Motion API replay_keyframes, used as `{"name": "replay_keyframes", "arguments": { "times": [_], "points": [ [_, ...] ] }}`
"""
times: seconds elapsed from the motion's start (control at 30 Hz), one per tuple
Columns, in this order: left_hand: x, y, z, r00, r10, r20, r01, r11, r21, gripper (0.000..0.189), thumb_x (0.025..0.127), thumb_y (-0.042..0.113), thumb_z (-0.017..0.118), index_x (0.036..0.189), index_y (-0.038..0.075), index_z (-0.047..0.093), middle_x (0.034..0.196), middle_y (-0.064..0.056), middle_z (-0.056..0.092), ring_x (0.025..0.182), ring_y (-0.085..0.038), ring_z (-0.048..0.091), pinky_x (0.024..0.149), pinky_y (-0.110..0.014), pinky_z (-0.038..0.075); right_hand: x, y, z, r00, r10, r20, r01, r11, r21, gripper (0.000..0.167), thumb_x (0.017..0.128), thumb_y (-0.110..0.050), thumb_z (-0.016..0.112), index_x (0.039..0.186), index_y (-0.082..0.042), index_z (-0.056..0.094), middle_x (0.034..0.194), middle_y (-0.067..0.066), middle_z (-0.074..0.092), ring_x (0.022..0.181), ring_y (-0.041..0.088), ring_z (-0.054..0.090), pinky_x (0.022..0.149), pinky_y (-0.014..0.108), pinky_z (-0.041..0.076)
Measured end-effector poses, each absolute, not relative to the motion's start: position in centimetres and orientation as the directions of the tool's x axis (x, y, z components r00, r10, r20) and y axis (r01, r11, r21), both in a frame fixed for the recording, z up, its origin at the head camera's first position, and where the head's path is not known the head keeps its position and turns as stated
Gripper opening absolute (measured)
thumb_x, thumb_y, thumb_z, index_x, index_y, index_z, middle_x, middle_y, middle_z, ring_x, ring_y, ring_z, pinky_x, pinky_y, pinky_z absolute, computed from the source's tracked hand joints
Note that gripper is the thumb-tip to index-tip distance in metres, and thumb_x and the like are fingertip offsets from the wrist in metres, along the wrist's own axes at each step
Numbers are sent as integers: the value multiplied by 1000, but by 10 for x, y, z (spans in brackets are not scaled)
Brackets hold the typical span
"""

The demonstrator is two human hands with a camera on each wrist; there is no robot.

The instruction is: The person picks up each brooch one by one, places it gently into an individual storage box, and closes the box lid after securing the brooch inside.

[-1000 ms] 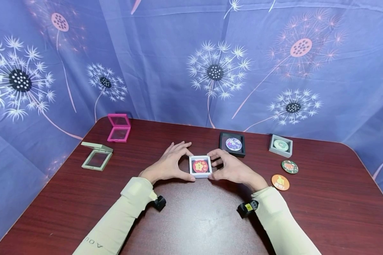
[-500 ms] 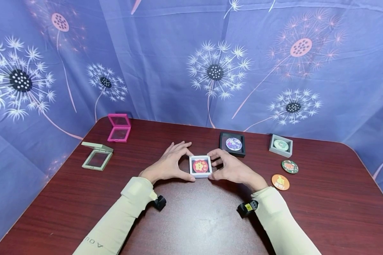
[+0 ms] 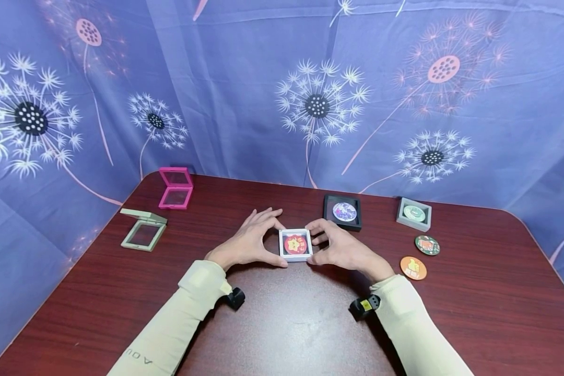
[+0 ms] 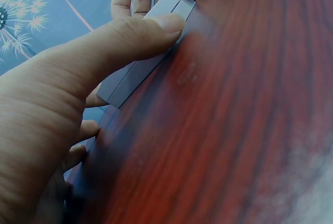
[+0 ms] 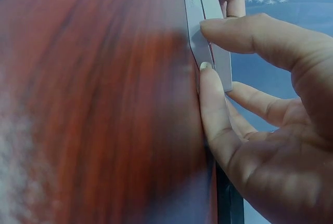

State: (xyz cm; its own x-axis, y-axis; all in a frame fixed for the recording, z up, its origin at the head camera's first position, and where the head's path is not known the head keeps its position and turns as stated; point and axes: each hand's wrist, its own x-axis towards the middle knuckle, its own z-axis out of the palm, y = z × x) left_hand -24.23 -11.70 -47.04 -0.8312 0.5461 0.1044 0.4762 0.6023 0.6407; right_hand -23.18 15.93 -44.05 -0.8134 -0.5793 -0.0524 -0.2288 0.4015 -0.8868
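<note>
- Fingers of our left hand (image 3: 246, 245) clamp the left side of the white square case (image 3: 296, 258), thumb at its near corner and the others reaching to the far one.
- Those of our right hand (image 3: 343, 250) grip the opposite side in the same way, thumb near, index finger at the far corner.
- Between our two hands sits the case, its face up, with a red round badge (image 3: 295, 244) showing inside; both wrist views show a thin seam along its side wall, fingertips touching that wall.
- Whether its underside meets the dark red wooden table (image 3: 282, 334), we cannot tell.
- Just beyond our right hand we see a black case (image 3: 348, 226) with a purple-and-white badge (image 3: 344, 212); farther right, a grey case (image 3: 412, 224) holds a mint badge (image 3: 414, 213).
- Nearer us on that side lie a dark green badge (image 3: 426, 245) and an orange badge (image 3: 413, 268), just beside each other.
- Well to our left stand a pink case (image 3: 176, 187) and a pale green case (image 3: 143, 214), lids raised.
</note>
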Motion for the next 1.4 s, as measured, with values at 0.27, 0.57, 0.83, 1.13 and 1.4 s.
{"name": "replay_keyframes", "arguments": {
  "times": [0.27, 0.57, 0.83, 1.13, 1.4],
  "points": [
    [-242, -117, -469, -833, 545, 101, 473, 604, 642, 69, 69, 51, 99, 122, 21, 66, 171, -8, 33, 161, -28, 16, 129, -49, -2, -232, 159, -440, -814, -578, -56, -237, 418, -877, 64, 79, 2, 85, 134, 7, 52, 128, 22, 57, 113, 37, 63, 95, 44, 56],
    [-242, -117, -469, -832, 543, 114, 479, 598, 643, 69, 68, 50, 99, 121, 21, 66, 170, -9, 35, 161, -30, 18, 129, -51, -1, -231, 158, -440, -819, -571, -64, -245, 447, -860, 63, 80, 1, 85, 134, 5, 53, 129, 23, 56, 114, 37, 62, 97, 48, 55],
    [-242, -117, -470, -830, 543, 128, 488, 595, 638, 67, 69, 49, 99, 120, 20, 66, 169, -10, 36, 160, -30, 19, 129, -50, 0, -227, 157, -438, -830, -555, -55, -278, 496, -823, 67, 87, -15, 87, 145, -4, 56, 131, 19, 54, 115, 33, 61, 92, 44, 56],
    [-243, -118, -473, -830, 544, 126, 488, 596, 637, 67, 69, 52, 98, 120, 23, 66, 169, -9, 36, 161, -30, 19, 129, -50, 1, -222, 152, -436, -831, -554, -42, -327, 548, -770, 61, 94, -18, 83, 149, -9, 58, 129, 17, 51, 116, 32, 64, 83, 37, 58],
    [-242, -120, -471, -835, 537, 121, 479, 602, 639, 70, 70, 54, 98, 123, 23, 66, 169, -6, 38, 161, -26, 19, 129, -47, 2, -220, 147, -431, -826, -563, -41, -366, 589, -721, 65, 96, -15, 80, 154, -2, 52, 125, 18, 50, 116, 36, 64, 84, 39, 57]
  ]
}}
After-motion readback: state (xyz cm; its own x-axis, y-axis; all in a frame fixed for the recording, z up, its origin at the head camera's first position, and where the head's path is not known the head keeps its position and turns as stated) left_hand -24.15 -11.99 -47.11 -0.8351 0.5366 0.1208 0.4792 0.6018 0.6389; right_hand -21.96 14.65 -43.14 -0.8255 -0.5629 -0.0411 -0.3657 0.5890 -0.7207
